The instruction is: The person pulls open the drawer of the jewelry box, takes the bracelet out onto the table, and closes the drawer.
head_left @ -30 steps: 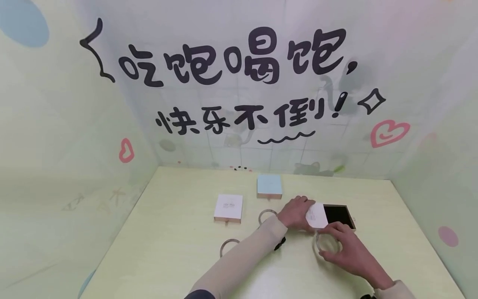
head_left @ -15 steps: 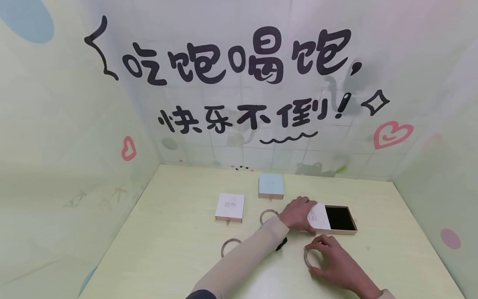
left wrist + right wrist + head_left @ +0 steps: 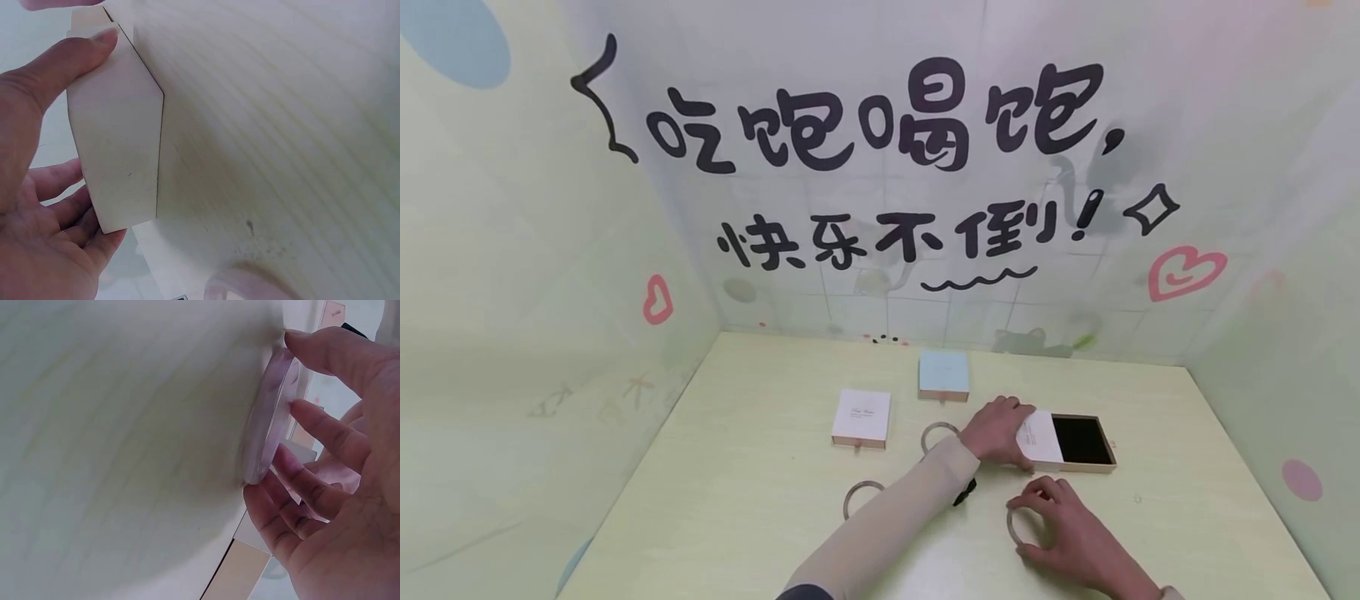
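My left hand (image 3: 996,429) grips the left end of a white drawer box (image 3: 1043,437) lying on the table. The box's black-lined drawer (image 3: 1082,439) is slid partly out to the right. In the left wrist view, the thumb lies over one edge of the box (image 3: 119,131) and the fingers curl at the opposite edge. Nearer the front, my right hand (image 3: 1067,533) holds a pale bangle (image 3: 1013,527) between thumb and fingertips. The right wrist view shows this translucent, pinkish bangle (image 3: 269,419) at the table surface.
Behind my left arm stand a closed white box (image 3: 860,414) and a light-blue box (image 3: 943,372). One bangle (image 3: 927,433) lies beside my left wrist; another bangle (image 3: 850,496) is partly hidden by my sleeve. Printed cloth walls (image 3: 880,308) border the table (image 3: 737,417) at back and sides.
My right hand has brought the bangle from the front of the box leftward and toward me, down to the table. My left hand stays on the box.
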### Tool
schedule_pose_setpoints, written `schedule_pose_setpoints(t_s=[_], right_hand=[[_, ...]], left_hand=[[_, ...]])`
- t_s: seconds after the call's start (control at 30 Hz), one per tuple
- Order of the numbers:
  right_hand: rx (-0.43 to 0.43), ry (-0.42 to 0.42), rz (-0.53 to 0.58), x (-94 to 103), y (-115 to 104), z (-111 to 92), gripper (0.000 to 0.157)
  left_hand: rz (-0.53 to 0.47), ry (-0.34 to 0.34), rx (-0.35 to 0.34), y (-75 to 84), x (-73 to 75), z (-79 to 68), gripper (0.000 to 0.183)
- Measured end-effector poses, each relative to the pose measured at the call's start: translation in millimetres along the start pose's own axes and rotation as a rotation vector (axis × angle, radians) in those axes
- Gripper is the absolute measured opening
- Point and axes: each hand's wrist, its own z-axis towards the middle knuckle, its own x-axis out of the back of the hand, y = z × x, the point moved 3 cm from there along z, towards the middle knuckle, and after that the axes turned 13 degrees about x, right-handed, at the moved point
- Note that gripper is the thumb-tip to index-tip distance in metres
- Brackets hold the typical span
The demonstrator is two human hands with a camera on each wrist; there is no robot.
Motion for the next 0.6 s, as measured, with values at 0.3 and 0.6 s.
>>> schedule_pose_setpoints(t_s=[0.3, 0.6], right_hand=[[-0.019, -0.003, 0.014, 3.0, 1.4, -0.3, 0.043], [0.084, 0.143, 0.018, 19.9, 12.2, -0.1, 0.050]], left_hand=[[-0.002, 0.001, 0.004, -0.1, -1.2, -0.7, 0.093], [0.005, 0.009, -0.004, 0.1, 1.1, -2.3, 0.092]])
